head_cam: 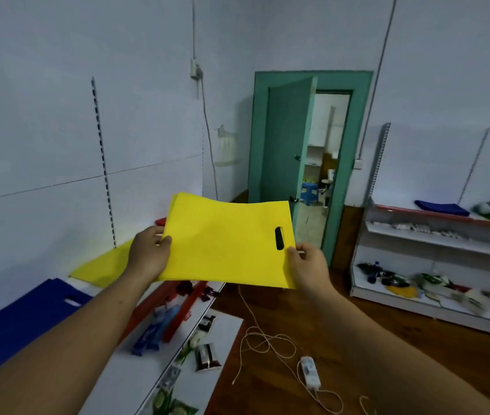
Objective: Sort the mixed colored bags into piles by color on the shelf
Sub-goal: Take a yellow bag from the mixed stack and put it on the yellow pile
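A: Above the near shelf (79, 283) in the head view, what are the hands doing?

B: Both are holding one yellow bag (222, 241) in the air. The left hand (147, 253) is gripping its left edge, with the fingers curled round it. The right hand (308, 268) is pinching the lower right corner, just below the bag's cut-out handle slot.

A: How is the bag lying?

B: It is spreading out nearly flat between the two hands and is touching nothing else.

A: What is sitting on the shelf itself?

B: A yellow pile (102, 268) is lying by the wall, just below the left hand. A blue pile (22, 319) is lying beside it, nearer the camera. A red edge (161, 220) is peeking out behind the held bag; I cannot tell what it belongs to.

A: And round about?

B: Packets are lying on the lower shelf (129, 369). A white cord (267, 339) is looping over the wooden floor (357, 310) to a small white box (309, 371). A green door (285, 151) is standing ajar. Against the right wall a second shelf unit (435, 235) is carrying a folded blue cloth (441, 207) on its top level.
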The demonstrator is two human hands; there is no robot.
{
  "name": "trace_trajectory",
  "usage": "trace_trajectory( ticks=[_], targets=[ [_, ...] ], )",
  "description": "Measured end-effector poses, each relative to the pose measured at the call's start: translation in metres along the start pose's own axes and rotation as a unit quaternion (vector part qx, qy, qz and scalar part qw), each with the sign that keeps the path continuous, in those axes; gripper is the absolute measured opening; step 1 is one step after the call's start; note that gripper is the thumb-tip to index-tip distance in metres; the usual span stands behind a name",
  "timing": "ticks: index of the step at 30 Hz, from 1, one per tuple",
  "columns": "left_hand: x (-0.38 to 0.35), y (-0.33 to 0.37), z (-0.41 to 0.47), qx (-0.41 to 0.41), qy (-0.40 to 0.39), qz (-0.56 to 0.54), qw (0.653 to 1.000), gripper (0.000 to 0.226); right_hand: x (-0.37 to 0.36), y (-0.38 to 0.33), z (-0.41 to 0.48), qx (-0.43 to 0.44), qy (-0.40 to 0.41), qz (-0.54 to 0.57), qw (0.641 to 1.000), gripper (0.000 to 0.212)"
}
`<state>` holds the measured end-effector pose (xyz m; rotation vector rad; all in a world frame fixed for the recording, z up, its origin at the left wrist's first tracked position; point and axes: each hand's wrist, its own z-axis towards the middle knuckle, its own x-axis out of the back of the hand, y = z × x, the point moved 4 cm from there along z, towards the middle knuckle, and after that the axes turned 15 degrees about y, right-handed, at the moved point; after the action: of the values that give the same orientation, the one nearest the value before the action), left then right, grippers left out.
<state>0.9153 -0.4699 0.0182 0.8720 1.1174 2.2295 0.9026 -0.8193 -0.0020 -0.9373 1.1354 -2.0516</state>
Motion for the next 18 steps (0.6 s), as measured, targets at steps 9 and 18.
trace_trajectory(
  ticks=[9,18],
  targets=[
    [-0.126,-0.025,0.149,-0.015,-0.002,-0.02,1.0,0.027,-0.099,0.006,0.147,0.011,0.018,-0.033,0.999,0.019],
    [-0.174,-0.06,0.247,-0.006,0.025,0.013,1.0,0.016,-0.207,0.024,0.244,0.024,-0.011,-0.016,1.0,0.016]
  ],
)
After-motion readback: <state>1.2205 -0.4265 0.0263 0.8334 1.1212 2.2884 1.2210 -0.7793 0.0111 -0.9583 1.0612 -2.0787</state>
